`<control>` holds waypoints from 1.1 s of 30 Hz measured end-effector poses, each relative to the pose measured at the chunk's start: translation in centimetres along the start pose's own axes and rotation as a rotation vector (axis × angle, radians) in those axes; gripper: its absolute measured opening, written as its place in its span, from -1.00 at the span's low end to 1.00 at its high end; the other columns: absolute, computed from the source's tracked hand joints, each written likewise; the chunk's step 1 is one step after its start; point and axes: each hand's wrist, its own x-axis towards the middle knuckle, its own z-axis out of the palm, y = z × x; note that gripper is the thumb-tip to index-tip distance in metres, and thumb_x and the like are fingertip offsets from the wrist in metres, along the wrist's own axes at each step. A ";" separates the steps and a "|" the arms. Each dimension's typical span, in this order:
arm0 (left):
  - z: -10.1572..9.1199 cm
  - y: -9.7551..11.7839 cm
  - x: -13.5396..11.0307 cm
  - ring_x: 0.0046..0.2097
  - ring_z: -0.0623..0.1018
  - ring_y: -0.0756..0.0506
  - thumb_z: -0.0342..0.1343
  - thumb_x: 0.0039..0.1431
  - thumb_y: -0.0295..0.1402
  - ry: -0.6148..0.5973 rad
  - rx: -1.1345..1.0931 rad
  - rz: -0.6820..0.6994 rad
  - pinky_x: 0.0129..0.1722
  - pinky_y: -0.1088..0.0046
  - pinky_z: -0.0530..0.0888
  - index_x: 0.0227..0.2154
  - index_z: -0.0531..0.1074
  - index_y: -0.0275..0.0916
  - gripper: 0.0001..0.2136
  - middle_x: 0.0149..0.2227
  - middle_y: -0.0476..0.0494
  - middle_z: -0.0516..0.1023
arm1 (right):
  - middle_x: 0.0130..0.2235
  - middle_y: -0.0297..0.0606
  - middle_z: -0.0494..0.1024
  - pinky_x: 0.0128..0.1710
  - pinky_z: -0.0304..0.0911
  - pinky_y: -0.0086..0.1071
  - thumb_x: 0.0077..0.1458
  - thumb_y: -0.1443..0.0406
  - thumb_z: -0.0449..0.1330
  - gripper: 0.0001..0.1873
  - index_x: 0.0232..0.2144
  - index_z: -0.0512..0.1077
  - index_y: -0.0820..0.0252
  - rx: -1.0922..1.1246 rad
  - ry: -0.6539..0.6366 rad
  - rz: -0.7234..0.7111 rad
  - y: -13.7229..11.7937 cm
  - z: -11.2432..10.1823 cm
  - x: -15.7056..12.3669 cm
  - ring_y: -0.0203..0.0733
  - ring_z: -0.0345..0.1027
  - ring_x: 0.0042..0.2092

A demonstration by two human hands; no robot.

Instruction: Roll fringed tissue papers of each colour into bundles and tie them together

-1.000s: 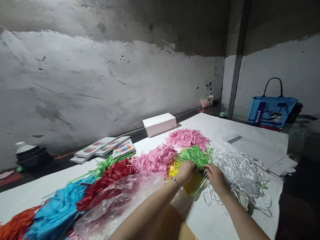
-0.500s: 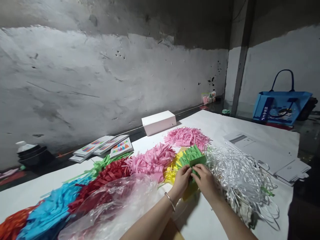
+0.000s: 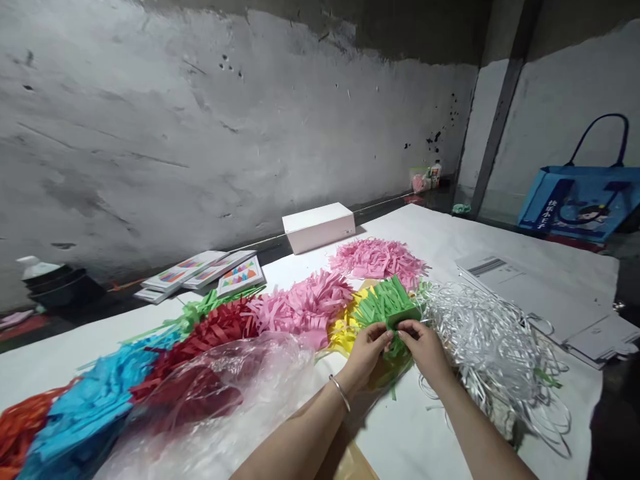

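Observation:
Between my two hands is a green fringed paper tassel (image 3: 384, 301), its solid band turned toward me and its cut strips pointing away. My left hand (image 3: 371, 345) pinches the band from the left, a silver bangle (image 3: 340, 393) on that wrist. From the right, my right hand (image 3: 421, 343) pinches the same band, fingertips close to the left ones. Some green strips hang below the fingers. Yellow fringed paper (image 3: 344, 332) lies just behind and left of my hands. A tangled heap of white ribbon (image 3: 483, 333) lies right beside my right hand.
Pink (image 3: 300, 303), dark red (image 3: 200, 340) and blue (image 3: 100, 393) fringed paper run leftward, partly under a clear plastic bag (image 3: 225, 413). Another pink pile (image 3: 377, 259) lies behind. A white box (image 3: 319, 229), printed cards (image 3: 240, 275), flat cardboard (image 3: 540, 293) and a blue bag (image 3: 580, 203) stand around.
The camera view has shifted a little. The green paper's band has tipped down flatter, and green strips now show beneath my fingers. Both hands keep their pinch on it.

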 end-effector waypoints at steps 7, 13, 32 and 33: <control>0.2 0.5 -0.2 -0.44 0.32 0.03 0.38 -0.07 -0.20 0.002 -0.027 0.000 -0.41 0.51 0.22 -0.35 0.61 -0.30 -0.72 -0.42 -0.06 0.52 | -0.15 -0.16 0.50 -0.10 0.33 -0.21 0.22 0.25 0.03 -0.74 -0.16 0.48 0.15 -0.092 0.120 -0.102 -1.7 -1.2 -0.5 -0.09 0.42 -0.11; -0.1 0.0 -0.1 -0.42 0.36 0.03 0.43 -0.11 -0.17 0.003 -0.089 0.001 -0.38 0.51 0.26 -0.34 0.60 -0.29 -0.67 -0.41 -0.04 0.53 | -0.25 -0.22 0.35 -0.17 0.30 -0.28 0.19 0.31 -0.01 -0.72 -0.38 0.51 0.11 -0.202 0.116 -0.225 -2.6 -1.4 -1.4 -0.14 0.37 -0.20; 0.1 0.2 -0.4 -0.26 0.52 -0.10 0.48 -0.16 -0.19 -0.057 -0.150 0.013 -0.19 0.42 0.38 -0.30 0.64 -0.29 -0.64 -0.28 -0.17 0.64 | -0.26 -0.24 0.44 -0.17 0.28 -0.27 0.23 0.22 0.12 -0.83 -0.34 0.48 0.13 -0.289 0.019 -0.237 -2.3 -1.0 -1.2 -0.13 0.40 -0.22; 0.1 0.2 -0.4 -0.25 0.52 -0.10 0.48 -0.16 -0.18 -0.059 -0.151 0.013 -0.18 0.42 0.38 -0.30 0.64 -0.29 -0.63 -0.28 -0.17 0.64 | -0.25 -0.23 0.45 -0.16 0.28 -0.26 0.21 0.22 0.14 -0.85 -0.31 0.49 0.12 -0.287 0.008 -0.237 -2.3 -1.1 -1.2 -0.12 0.40 -0.20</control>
